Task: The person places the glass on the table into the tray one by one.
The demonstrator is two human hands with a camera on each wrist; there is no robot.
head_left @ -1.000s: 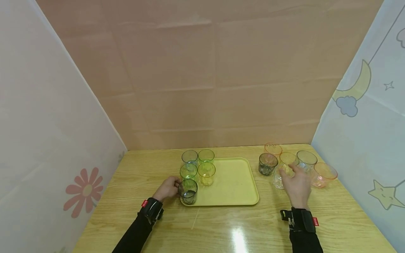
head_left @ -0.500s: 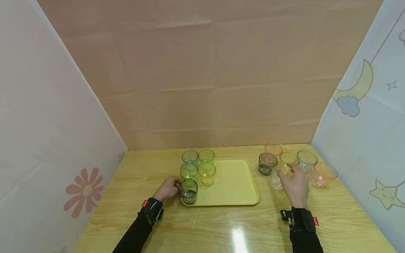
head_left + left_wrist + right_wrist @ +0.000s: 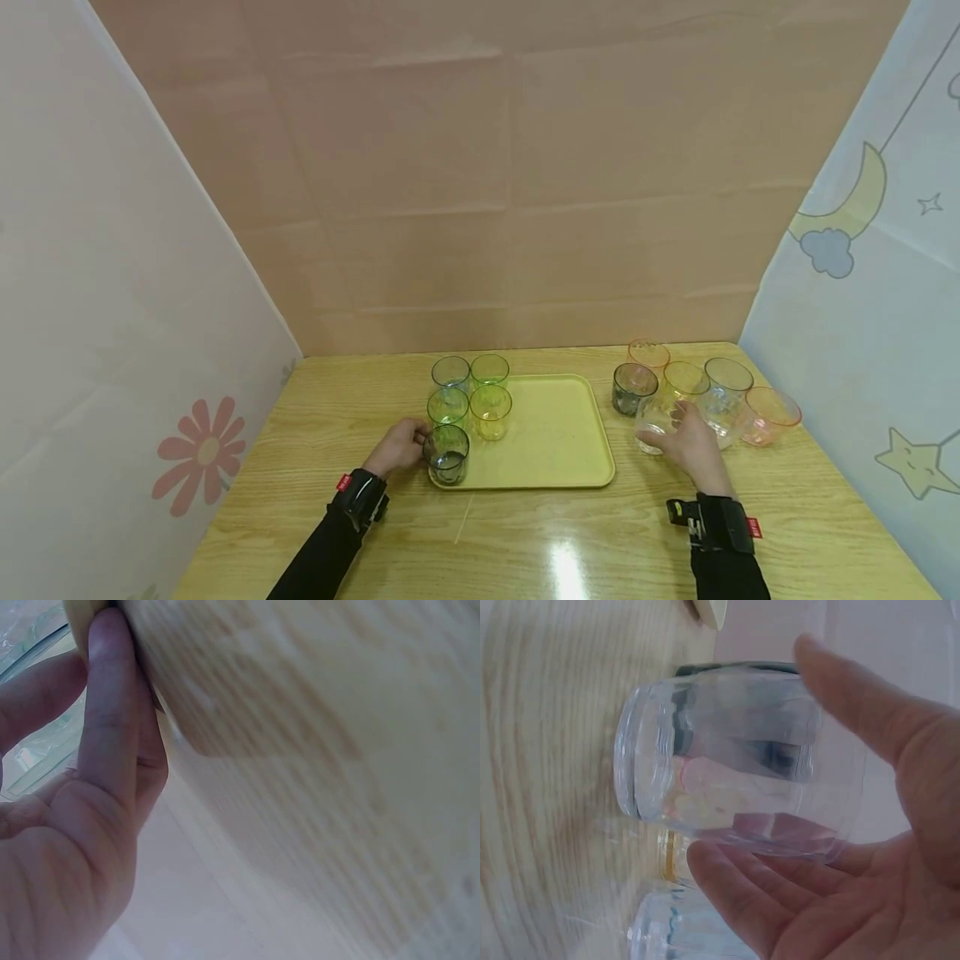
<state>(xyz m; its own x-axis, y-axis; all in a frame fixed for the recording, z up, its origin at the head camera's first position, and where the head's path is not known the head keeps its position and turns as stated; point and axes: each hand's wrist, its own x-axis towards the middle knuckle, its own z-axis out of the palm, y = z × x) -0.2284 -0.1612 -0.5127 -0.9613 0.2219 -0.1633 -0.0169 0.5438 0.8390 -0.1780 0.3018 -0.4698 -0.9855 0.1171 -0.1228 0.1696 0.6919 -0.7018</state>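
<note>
My left hand is at the left side of the yellow tray, beside a dark grey glass. Its thumb and fingers pinch the tray's rim in the left wrist view. Over on the right, my right hand holds a clear glass, thumb on one side and fingers on the other. Around that glass stand another dark glass, a yellow glass, a pale blue glass and a pink one. An orange-rimmed glass is behind them.
A blue glass, two green glasses, one nearer and one farther, and a yellow glass are grouped at the tray's left end. Brown paper closes off the back of the wooden table.
My right hand has turned and shifted leftward, its thumb now at the near left of the clear glass, which has moved slightly left. The left hand stays put.
</note>
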